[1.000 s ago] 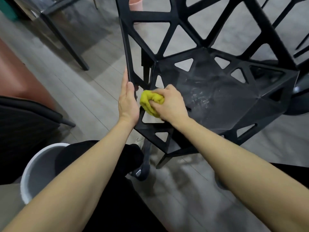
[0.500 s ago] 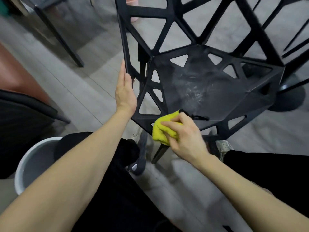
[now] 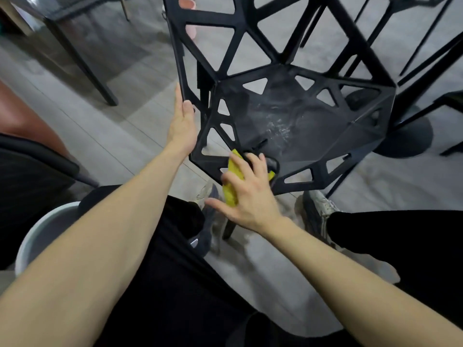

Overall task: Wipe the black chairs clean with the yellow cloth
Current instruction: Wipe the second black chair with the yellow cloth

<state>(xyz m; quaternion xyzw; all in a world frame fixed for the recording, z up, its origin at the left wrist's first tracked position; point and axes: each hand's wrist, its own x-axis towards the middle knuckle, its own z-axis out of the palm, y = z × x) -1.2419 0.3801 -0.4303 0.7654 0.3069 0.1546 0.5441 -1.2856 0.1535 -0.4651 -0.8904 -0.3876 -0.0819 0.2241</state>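
The black chair [image 3: 295, 116] fills 12 to 2 o'clock, its front seat edge just above the knees; grey floor [image 3: 130, 116] lies open at 10 o'clock. One yellow cloth [image 3: 231, 181], bunched, sits on that front edge under the right hand [image 3: 246, 191], whose fingers are spread flat on it. The left hand [image 3: 183, 121] (fingers straight) rests against the chair's left frame. One white bucket [image 3: 37, 236] sits at 8 o'clock.

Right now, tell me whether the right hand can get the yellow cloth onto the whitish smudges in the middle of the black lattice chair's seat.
Probably yes: the right hand presses the yellow cloth on the seat's near edge, and bare seat lies between it and the smudges.
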